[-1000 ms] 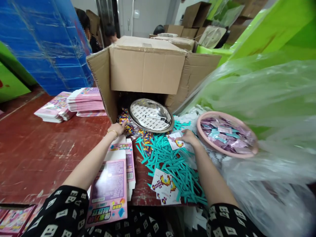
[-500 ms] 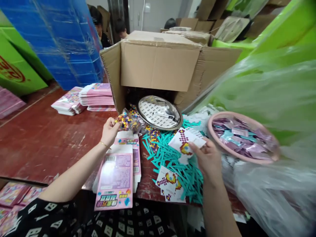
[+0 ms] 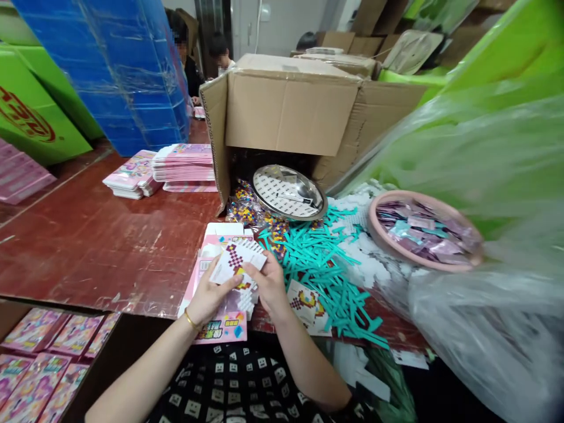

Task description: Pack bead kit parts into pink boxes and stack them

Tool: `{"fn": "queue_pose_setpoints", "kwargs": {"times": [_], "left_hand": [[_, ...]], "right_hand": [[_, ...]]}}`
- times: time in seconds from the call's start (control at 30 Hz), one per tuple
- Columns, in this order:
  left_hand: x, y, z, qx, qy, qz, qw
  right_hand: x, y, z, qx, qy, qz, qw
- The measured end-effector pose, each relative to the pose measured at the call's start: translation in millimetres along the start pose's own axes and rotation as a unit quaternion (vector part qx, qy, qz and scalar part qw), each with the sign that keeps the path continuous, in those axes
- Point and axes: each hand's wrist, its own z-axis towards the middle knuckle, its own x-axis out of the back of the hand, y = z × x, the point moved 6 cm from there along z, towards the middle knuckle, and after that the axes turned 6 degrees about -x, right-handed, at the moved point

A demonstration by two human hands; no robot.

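Observation:
In front of my body, both hands meet around a white card (image 3: 224, 267) printed with a purple and yellow pixel pattern. My left hand (image 3: 205, 301) grips its left side, thumb on top. On the right edge, my right hand (image 3: 271, 285) is closed, its thumb pressing the printed face. A white studded piece (image 3: 247, 301) shows below the card. Whatever else lies behind the card is hidden. Flat pink boxes (image 3: 215, 333) lie under my hands. More pattern cards (image 3: 308, 302) rest to the right, beside a heap of teal plastic sticks (image 3: 326, 264).
Small bags of colored beads (image 3: 247, 208) lie before an open carton (image 3: 286, 111). A round metal tray (image 3: 325, 210) leans there. Rightward stands a pink basin (image 3: 374, 226) of sachets near plastic sheeting (image 3: 476, 329). Stacked pink boxes (image 3: 185, 170) sit left. People are beyond.
My left hand has come from the bead bags down to the card. The right hand has brought the card leftward over the pink boxes. The bead bag is out of sight.

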Motion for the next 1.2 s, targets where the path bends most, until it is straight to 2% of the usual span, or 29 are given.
{"fn": "queue_pose_setpoints", "kwargs": {"times": [0.07, 0.13, 0.17, 0.2, 0.27, 0.3, 0.33, 0.37, 0.43, 0.5, 0.6, 0.67, 0.7, 0.73, 0.8, 0.87, 0.93, 0.97, 1.03, 1.1, 1.13, 1.2], "left_hand": [[4.9, -2, -3, 0.01, 0.021, -0.016, 1.0], [9.4, 1, -2, 0.016, 0.046, -0.038, 0.998], [12.7, 3, 0, 0.024, 0.066, -0.044, 0.997], [16.1, 5, 2, 0.038, 0.087, -0.042, 0.995], [21.2, 6, 5, 0.074, 0.114, -0.032, 0.99], [22.0, 6, 6, 0.091, 0.116, -0.031, 0.989], [21.5, 5, 7, 0.105, 0.112, -0.037, 0.987], [20.0, 3, 8, 0.116, 0.102, -0.049, 0.987], [16.3, 0, 11, 0.126, 0.085, -0.077, 0.985], [14.1, -3, 14, 0.126, 0.082, -0.09, 0.985], [9.7, -7, 16, 0.13, 0.08, -0.082, 0.985], [2.9, -9, 17, 0.138, 0.065, -0.08, 0.985], [-1.0, -9, 17, 0.14, 0.059, -0.084, 0.985], [-4.2, -8, 17, 0.131, 0.056, -0.091, 0.986], [-7.3, -3, 17, 0.086, 0.061, -0.098, 0.99], [-6.3, 1, 17, 0.037, 0.062, -0.085, 0.994], [-3.5, 1, 16, 0.016, 0.05, -0.057, 0.997], [-1.9, 1, 16, 0.012, 0.041, -0.047, 0.998], [0.0, 2, 17, -0.005, 0.015, -0.031, 0.999], [-0.1, 7, 21, -0.033, -0.021, -0.006, 0.999], [0.1, 10, 24, -0.048, -0.036, 0.015, 0.998], [5.3, 18, 31, -0.087, -0.043, 0.082, 0.992]], "right_hand": [[4, 0, -2, 0.048, 0.009, -0.046, 0.998], [24, -11, 7, 0.131, 0.058, -0.152, 0.978], [39, -20, 14, 0.17, 0.098, -0.234, 0.952], [55, -28, 24, 0.193, 0.137, -0.334, 0.913], [89, -41, 48, 0.19, 0.182, -0.52, 0.812], [105, -46, 61, 0.176, 0.186, -0.58, 0.773], [119, -50, 72, 0.163, 0.182, -0.617, 0.748], [129, -55, 80, 0.156, 0.175, -0.634, 0.737], [139, -67, 84, 0.162, 0.166, -0.636, 0.736], [133, -80, 72, 0.203, 0.166, -0.626, 0.734], [97, -91, 25, 0.363, 0.145, -0.577, 0.717], [60, -80, -10, 0.464, 0.072, -0.547, 0.693], [42, -70, -22, 0.486, 0.017, -0.538, 0.688], [25, -58, -32, 0.488, -0.041, -0.53, 0.693], [0, -39, -42, 0.451, -0.142, -0.501, 0.725], [-15, -30, -45, 0.394, -0.211, -0.47, 0.761], [-21, -31, -46, 0.358, -0.245, -0.446, 0.783], [-20, -37, -43, 0.351, -0.229, -0.435, 0.797], [-10, -52, -30, 0.327, -0.122, -0.397, 0.849], [3, -57, -8, 0.234, -0.019, -0.331, 0.914], [5, -52, 5, 0.165, -0.005, -0.296, 0.941], [-2, -37, 29, 0.032, -0.039, -0.233, 0.971]]}}
